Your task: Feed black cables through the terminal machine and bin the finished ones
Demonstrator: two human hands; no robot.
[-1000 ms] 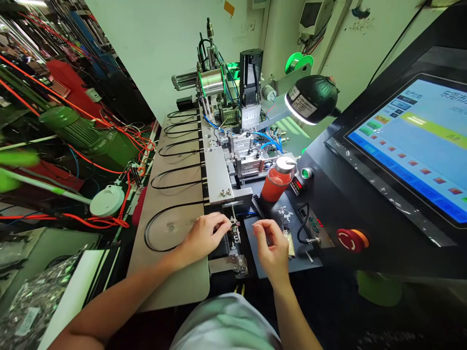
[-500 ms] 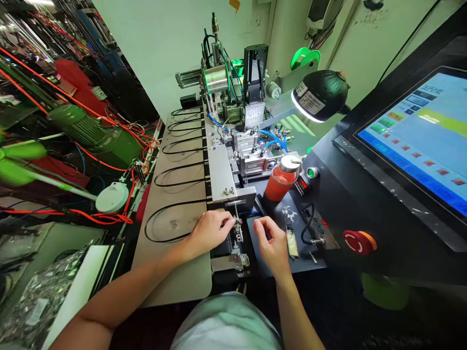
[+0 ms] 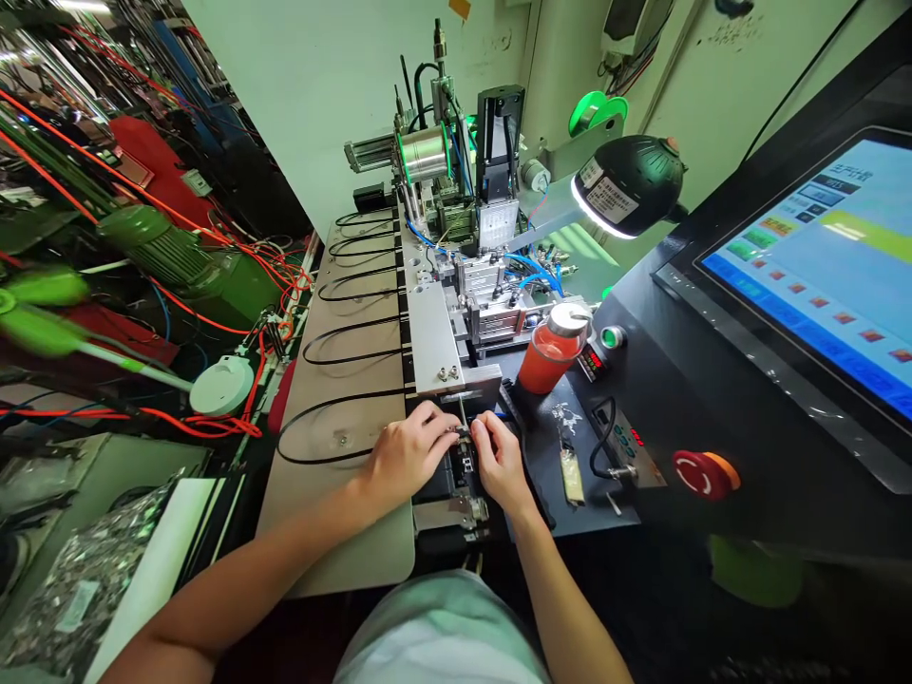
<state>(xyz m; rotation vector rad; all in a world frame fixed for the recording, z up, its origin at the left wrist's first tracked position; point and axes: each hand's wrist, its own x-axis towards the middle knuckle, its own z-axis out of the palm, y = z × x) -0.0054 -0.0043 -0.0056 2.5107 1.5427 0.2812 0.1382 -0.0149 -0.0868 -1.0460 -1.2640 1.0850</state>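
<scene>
My left hand [image 3: 409, 451] reaches over the plate's right edge, fingers closed at a small metal fixture [image 3: 466, 464]. The end of the nearest black cable loop [image 3: 313, 460] runs in beneath that hand. From the other side, my right hand [image 3: 500, 461] has thumb and fingers pinched together at the fixture's upper end, close to the left fingertips. What lies between the fingers of either hand is too small and covered to make out. A black strip [image 3: 534, 484] curves down just right of my right hand.
Several black cable loops lie along the beige plate [image 3: 356, 532]. Beyond the hands stands a machine with a wire spool [image 3: 424, 155]. On the right are a red bottle [image 3: 545, 361], a lamp [image 3: 631, 185], a red emergency stop button [image 3: 702, 473] and a touchscreen [image 3: 819, 237].
My right hand has moved left to the fixture, and its fingers have closed. My left hand has shifted slightly, staying at the fixture. The black strip now shows beside my right hand.
</scene>
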